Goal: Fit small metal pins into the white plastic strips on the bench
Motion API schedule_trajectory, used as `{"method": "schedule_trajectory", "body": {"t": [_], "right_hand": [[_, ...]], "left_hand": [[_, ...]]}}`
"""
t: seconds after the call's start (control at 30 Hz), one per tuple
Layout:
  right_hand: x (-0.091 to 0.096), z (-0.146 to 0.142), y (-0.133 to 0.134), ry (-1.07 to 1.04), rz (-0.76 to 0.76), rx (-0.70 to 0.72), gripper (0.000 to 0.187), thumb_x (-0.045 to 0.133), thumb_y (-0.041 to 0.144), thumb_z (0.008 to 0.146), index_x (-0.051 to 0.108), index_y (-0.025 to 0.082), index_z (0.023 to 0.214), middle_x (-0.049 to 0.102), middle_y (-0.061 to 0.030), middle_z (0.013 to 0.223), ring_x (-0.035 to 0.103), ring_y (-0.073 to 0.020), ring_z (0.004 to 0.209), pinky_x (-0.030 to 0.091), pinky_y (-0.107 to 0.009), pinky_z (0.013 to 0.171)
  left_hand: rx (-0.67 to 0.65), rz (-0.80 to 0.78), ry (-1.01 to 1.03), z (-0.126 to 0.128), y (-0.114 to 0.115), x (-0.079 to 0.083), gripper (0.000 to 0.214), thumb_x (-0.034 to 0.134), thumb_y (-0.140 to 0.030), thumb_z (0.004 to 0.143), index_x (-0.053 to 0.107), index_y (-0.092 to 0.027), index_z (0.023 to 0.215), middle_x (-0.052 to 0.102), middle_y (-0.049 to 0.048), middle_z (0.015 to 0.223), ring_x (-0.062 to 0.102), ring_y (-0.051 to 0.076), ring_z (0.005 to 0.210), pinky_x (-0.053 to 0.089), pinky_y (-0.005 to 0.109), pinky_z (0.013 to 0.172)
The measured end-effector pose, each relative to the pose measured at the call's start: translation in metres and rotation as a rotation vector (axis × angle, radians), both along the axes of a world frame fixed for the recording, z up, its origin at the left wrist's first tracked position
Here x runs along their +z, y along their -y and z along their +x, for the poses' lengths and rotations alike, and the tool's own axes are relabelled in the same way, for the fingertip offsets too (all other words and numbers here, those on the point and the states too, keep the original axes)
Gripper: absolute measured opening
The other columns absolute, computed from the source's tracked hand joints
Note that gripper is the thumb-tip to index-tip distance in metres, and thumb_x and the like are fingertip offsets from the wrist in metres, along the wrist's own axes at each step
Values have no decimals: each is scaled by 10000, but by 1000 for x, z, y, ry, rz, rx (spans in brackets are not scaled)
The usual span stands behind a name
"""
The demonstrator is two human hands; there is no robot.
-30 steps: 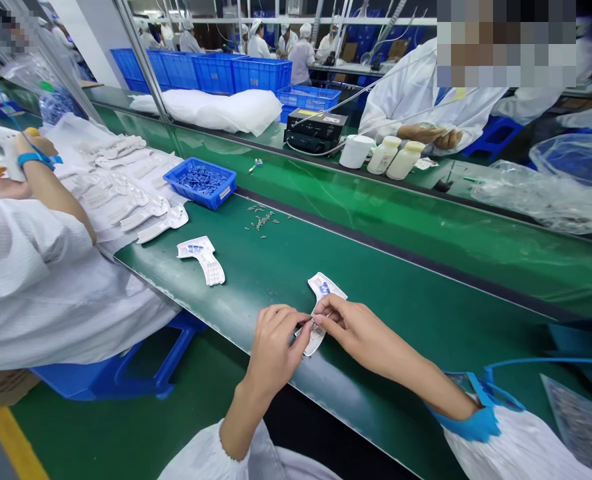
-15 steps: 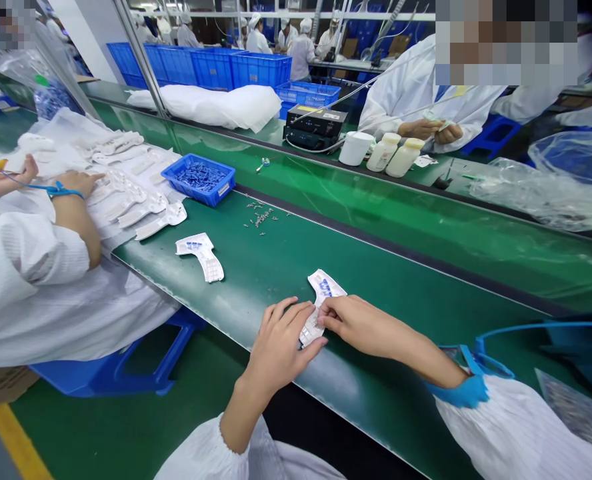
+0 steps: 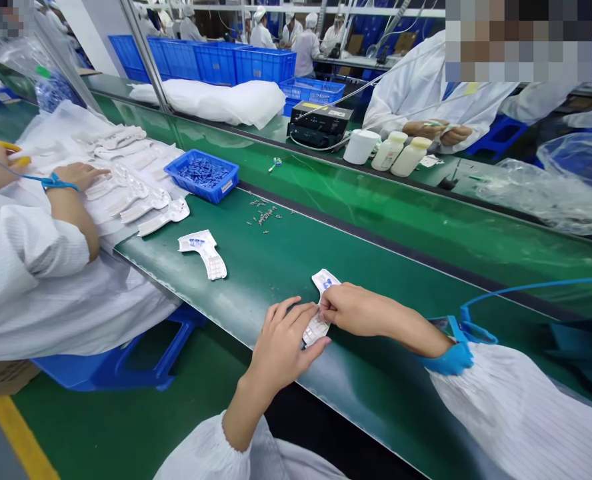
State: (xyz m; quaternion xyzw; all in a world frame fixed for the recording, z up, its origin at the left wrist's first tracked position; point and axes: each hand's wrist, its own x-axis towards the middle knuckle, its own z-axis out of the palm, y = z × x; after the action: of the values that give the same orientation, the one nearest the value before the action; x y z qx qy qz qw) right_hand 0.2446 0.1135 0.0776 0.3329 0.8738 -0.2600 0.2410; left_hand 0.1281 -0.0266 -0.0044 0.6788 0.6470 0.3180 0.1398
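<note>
Head view, looking down on a green conveyor belt (image 3: 401, 293). The white plastic housing (image 3: 325, 281) lies flat on the belt near its front edge, directly before the person, with both hands on it. The left hand (image 3: 283, 343) has its fingers loosely extended and slightly spread, and pinches the housing's lower end between thumb and fingertips. The right hand (image 3: 356, 310) has its fingers curled in and closed on the housing's middle; only the housing's blue-marked upper end shows beyond the knuckles. A blue wrist strap (image 3: 451, 357) circles the right wrist. A second white housing (image 3: 203, 250) lies on the belt well to the left. Farther back are scattered small screws (image 3: 263, 215) and a blue tray (image 3: 216, 192) of small blue parts. At far left, a co-worker's hand (image 3: 79, 175) rests on a heap of white shells (image 3: 141, 200).
</note>
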Motion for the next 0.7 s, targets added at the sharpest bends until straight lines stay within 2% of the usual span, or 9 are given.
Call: {"method": "schedule_trajectory", "body": {"t": [0.2, 0.33, 0.5, 0.7], "right_hand": [[6, -5, 4, 68, 60, 8, 191, 509, 189, 923, 692, 157, 966, 709, -118, 920, 657, -254, 880, 368, -282, 612], [6, -1, 5, 3, 74, -29, 156, 529, 186, 916, 685, 185, 915, 699, -87, 899, 651, -230, 857, 366, -271, 615], [4, 6, 22, -73, 179, -63, 159, 525, 180, 938, 671, 195, 1000, 700, -79, 931, 671, -228, 818, 355, -284, 611], [-2, 7, 43, -101, 292, -22, 222, 457, 201, 993, 675, 180, 1027, 679, -77, 1016, 680, -238, 859, 384, -297, 611]], "left_hand": [[2, 0, 11, 1, -1, 0, 444, 687, -370, 884, 566, -252, 1295, 665, 49, 1274, 495, 290, 1303, 417, 482, 1055], [6, 5, 6, 1, -1, 0, 441, 685, -362, 884, 563, -249, 1293, 664, 49, 1273, 494, 292, 1303, 411, 484, 1059], [24, 10, 13, 2, -1, -1, 445, 700, -332, 869, 551, -247, 1280, 661, 57, 1241, 503, 290, 1280, 422, 471, 1041], [117, -14, -59, 4, -2, -3, 369, 650, -375, 893, 584, -197, 1210, 632, 81, 1007, 557, 288, 1030, 481, 448, 872]]}}
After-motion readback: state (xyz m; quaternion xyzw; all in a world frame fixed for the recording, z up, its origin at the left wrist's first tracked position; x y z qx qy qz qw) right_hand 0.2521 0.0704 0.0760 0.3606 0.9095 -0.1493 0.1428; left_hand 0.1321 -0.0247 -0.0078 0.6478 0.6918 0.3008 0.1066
